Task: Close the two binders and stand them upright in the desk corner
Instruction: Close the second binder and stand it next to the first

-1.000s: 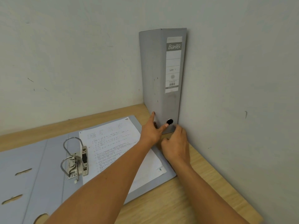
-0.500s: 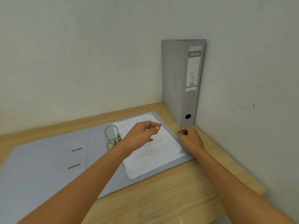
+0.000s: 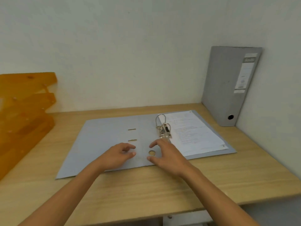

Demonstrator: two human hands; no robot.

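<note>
With one grey binder [image 3: 228, 88] already upright in the far right corner of the desk [image 3: 211, 185], the left hand [image 3: 118, 155] and right hand [image 3: 167, 156], both open and empty, hover over the open binder [image 3: 104, 144], which I judge must next be folded shut.

The pale wooden desk [image 3: 203, 180] has a smooth, matt top with a fine straight grain. Lying open on it, the flat light-blue cardboard binder [image 3: 104, 144] looks matt and smooth, its shiny silver metal ring mechanism [image 3: 163, 128] catching the light beside a stack of white printed paper sheets [image 3: 195, 134]. In the desk's far right corner, the upright grey cardboard binder [image 3: 223, 88] has a dull, faintly speckled skin. At the left edge, the tiered orange translucent plastic tray [image 3: 24, 108] looks glossy.
</note>
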